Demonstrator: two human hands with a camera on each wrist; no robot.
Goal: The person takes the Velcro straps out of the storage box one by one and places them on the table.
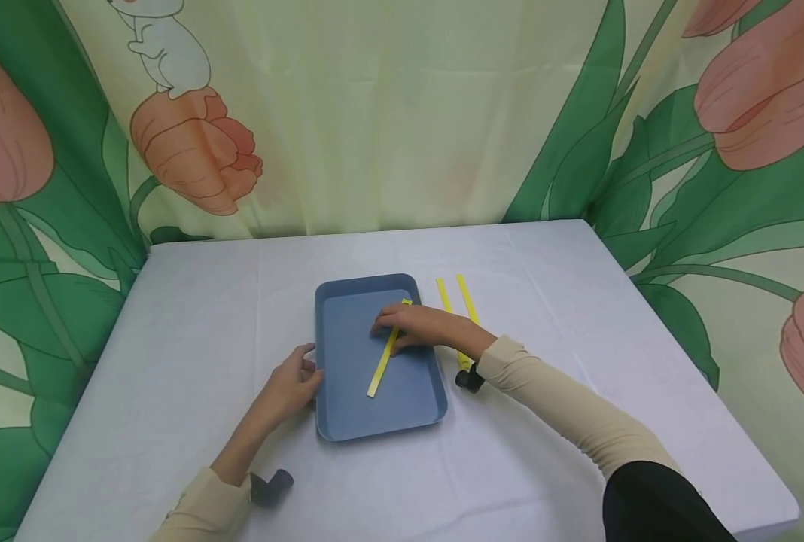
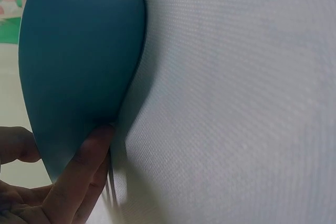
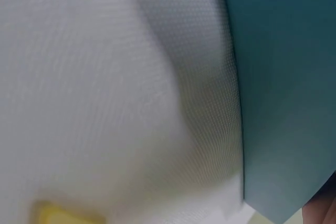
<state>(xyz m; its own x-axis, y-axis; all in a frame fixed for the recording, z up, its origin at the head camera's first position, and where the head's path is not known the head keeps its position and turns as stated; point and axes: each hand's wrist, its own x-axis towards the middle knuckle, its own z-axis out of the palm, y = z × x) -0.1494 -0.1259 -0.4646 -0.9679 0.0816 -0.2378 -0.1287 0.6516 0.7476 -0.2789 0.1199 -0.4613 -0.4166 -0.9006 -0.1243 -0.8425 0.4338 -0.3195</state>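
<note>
A blue-grey rectangular tray (image 1: 348, 410) lies on the white-covered table. My left hand (image 1: 296, 382) holds the tray's left side; in the left wrist view its fingers (image 2: 84, 166) press low on the outer wall, with another finger at the rim. My right hand (image 1: 418, 325) reaches over the right rim into the tray. There, a narrow yellow strip (image 1: 382, 369) slants between its thumb and bent fingers, partly hidden by the hand. I cannot tell whether they pinch it. The right wrist view shows mostly the tray's outer wall (image 3: 289, 87).
To the right of the tray lie more yellow strips (image 1: 466, 297), partly covered by my right forearm. Black wrist cameras (image 1: 470, 379) sit near both cuffs. A curtain (image 1: 388, 113) printed with flowers hangs behind the table's far edge.
</note>
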